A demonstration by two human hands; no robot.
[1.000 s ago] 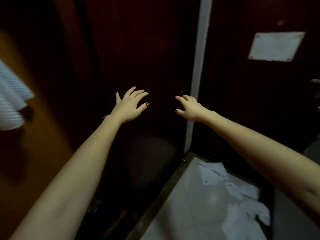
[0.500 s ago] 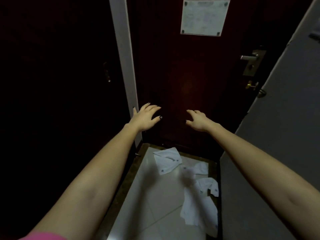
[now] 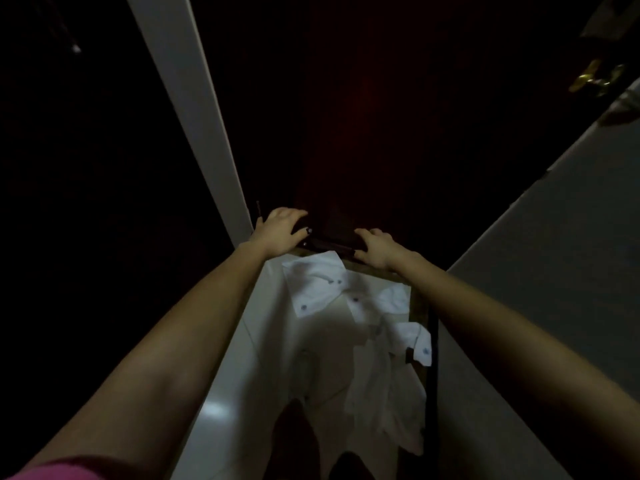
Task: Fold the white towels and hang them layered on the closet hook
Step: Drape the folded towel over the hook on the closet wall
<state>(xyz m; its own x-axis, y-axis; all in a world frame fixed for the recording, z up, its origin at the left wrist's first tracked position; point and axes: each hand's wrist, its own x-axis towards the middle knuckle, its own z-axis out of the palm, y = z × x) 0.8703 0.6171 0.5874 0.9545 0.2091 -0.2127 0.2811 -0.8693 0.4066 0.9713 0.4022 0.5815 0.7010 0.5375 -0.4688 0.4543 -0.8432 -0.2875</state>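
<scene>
Several white towels lie crumpled on the pale tiled floor below me. One towel (image 3: 317, 285) with small dark marks is spread at the foot of the door. Another towel (image 3: 388, 389) is heaped nearer, along the right wall. My left hand (image 3: 278, 232) and my right hand (image 3: 375, 249) reach down above the far towel, both empty, fingers loosely bent, apart from the cloth. No closet hook is in view.
A dark wooden door (image 3: 381, 133) stands ahead with a brass latch (image 3: 594, 77) at the upper right. A white door frame (image 3: 194, 116) runs down the left. A grey wall (image 3: 554, 254) closes the right side. The left is in darkness.
The view has swung from the closet side to the door and tilted down. Both hands have dropped from mid-door height to just above the towels on the floor.
</scene>
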